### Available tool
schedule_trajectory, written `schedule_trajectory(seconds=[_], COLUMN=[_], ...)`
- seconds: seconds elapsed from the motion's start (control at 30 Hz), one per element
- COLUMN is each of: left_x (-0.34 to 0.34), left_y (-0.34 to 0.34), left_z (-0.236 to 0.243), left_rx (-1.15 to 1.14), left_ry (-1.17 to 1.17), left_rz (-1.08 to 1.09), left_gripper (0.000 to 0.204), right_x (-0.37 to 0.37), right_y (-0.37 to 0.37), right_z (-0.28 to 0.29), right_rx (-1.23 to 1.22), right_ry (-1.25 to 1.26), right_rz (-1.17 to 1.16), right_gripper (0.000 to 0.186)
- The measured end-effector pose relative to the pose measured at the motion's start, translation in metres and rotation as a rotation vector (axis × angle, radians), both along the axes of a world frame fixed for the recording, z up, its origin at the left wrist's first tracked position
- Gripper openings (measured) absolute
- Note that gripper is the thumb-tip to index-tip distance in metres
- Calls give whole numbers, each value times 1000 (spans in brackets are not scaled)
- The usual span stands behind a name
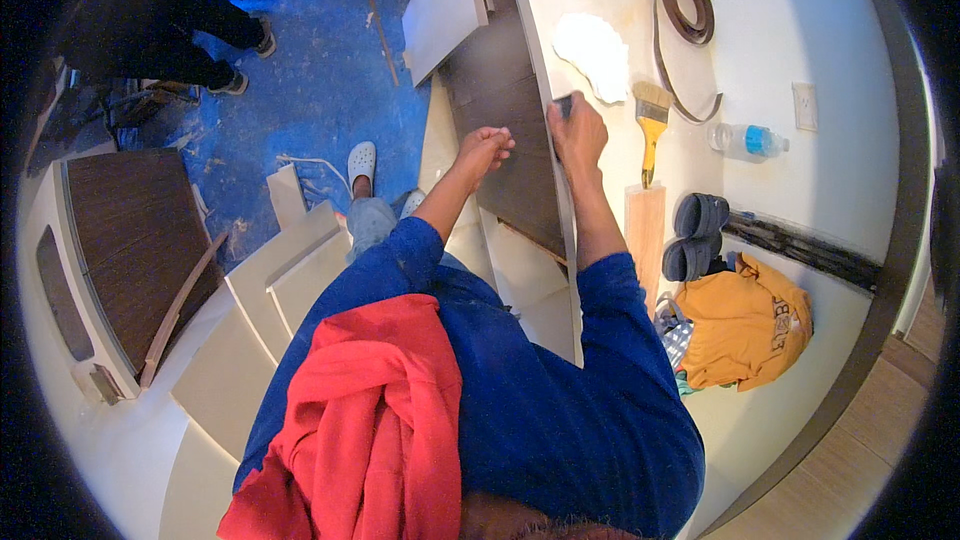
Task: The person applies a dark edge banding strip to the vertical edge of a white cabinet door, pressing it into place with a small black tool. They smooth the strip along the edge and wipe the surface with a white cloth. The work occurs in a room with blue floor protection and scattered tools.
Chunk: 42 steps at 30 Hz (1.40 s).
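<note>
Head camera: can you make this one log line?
left hand: near dark-brown wood-grain panel | right hand: holding small black object at panel edge

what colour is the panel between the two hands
The panel is dark brown, best seen in the head view.

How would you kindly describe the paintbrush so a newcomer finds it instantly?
Find the pale surface right of the dark panel. The paintbrush lies there beside the right hand, its yellow handle unlike the nearby brown coil and clear bottle.
</note>
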State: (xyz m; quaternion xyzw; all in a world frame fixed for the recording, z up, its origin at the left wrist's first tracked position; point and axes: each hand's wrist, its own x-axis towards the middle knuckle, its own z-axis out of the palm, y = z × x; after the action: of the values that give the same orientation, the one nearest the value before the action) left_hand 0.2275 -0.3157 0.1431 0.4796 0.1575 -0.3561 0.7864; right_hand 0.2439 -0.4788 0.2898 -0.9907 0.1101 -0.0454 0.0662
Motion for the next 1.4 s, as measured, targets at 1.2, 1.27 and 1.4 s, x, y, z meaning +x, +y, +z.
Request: schedule_trajectory(seconds=[1.2,1.27,1.4], left_x=[-89,-87,-62], left_y=[-94,-97,-105], left_z=[5,3,0], left_rx=[-109,-120,-115], left_ry=[12,15,45], left_rz=[-154,-112,7], left_gripper=[53,54,56], right_x=[-229,-229,-230], right_y=[-38,-38,-38], right_z=[22,21,20], right_rx=[507,497,510], right_ry=[179,179,171], right_rz=[-274,-277,-287], right_gripper=[29,29,28])
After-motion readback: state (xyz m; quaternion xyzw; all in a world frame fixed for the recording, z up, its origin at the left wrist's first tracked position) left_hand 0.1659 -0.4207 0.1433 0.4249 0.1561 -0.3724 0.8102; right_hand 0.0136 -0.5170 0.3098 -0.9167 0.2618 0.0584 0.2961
